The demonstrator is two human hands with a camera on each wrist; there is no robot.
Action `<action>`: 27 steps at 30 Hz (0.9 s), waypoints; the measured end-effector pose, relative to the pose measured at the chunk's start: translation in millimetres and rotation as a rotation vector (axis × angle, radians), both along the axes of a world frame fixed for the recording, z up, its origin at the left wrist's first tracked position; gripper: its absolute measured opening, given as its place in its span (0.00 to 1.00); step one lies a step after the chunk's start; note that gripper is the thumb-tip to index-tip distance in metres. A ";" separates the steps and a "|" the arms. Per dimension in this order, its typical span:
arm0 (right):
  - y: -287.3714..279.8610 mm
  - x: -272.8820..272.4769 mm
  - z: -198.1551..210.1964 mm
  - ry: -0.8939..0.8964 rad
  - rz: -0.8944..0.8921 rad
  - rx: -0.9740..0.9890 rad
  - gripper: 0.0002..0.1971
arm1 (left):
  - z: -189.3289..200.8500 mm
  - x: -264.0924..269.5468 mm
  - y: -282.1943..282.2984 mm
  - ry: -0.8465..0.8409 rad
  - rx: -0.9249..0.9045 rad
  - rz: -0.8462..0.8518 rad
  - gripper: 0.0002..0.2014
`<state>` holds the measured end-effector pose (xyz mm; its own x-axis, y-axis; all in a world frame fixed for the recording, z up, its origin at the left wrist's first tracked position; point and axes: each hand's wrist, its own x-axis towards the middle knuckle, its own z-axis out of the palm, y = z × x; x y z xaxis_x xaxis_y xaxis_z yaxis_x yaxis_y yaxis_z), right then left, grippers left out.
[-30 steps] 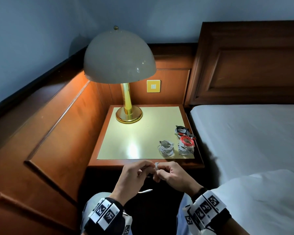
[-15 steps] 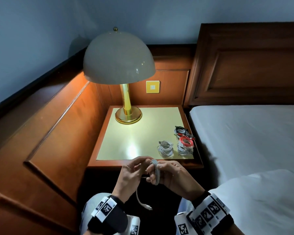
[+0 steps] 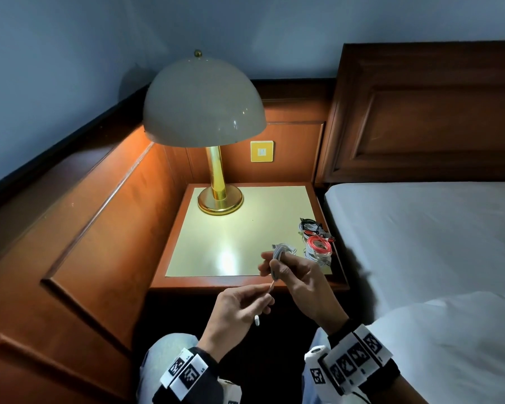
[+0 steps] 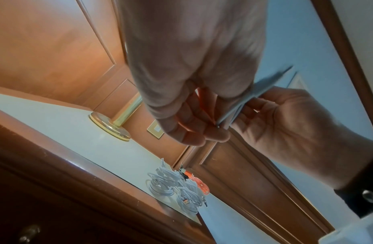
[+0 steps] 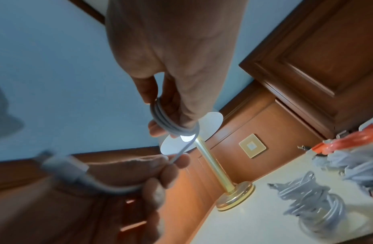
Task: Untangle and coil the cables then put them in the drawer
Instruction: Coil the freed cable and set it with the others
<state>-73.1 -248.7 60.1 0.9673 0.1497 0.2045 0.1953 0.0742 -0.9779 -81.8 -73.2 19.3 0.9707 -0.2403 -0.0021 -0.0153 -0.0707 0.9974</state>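
The thin white charging cable (image 3: 275, 259) sits in mid-air just before the wooden nightstand (image 3: 245, 282), most of it looped round the right hand (image 3: 299, 282)'s fingers. The left hand (image 3: 239, 309) pinches the short loose tail, plug dangling below. Nearly wound, I'd say, with only that tail left! On the pale glossy top, two white coiled bundles (image 4: 173, 186), a red coil (image 3: 319, 245) and a dark bundle (image 3: 309, 225) already lie near the right edge. No drawer is open in view, so stowing remains. No readable writing anywhere.
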 end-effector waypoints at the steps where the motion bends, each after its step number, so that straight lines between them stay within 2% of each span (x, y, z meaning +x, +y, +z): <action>1: -0.6 -0.3 -0.1 -0.019 -0.008 -0.054 0.11 | -0.5 0.9 1.1 0.010 -0.002 -0.003 0.10; 5: 0.3 -1.6 -11.7 -0.125 -0.016 -0.300 0.10 | -1.1 3.2 2.6 0.043 -0.040 -0.011 0.08; 9: 1.0 -0.9 -20.5 -0.134 -0.042 -0.304 0.11 | 5.9 -1.0 -1.2 0.147 -0.182 -0.025 0.09; 12: -0.4 -2.5 -22.1 -0.041 -0.001 -0.136 0.10 | 12.4 -5.0 -2.7 0.259 -0.335 -0.028 0.11; 14: -1.1 -2.2 -21.9 0.066 0.027 0.026 0.12 | 13.8 -5.7 -2.0 0.284 -0.370 -0.016 0.10; 19: 6.3 -2.4 -24.6 0.302 0.104 0.440 0.17 | 12.8 -5.9 -2.4 0.174 -0.252 0.051 0.05; 24: 8.7 -4.5 -24.1 0.486 0.213 0.730 0.21 | 10.9 -5.8 1.4 0.129 -0.164 0.091 0.21; 27: 6.5 -9.0 -20.0 0.571 0.308 0.831 0.28 | 11.1 -5.9 4.7 0.200 -0.230 0.006 0.27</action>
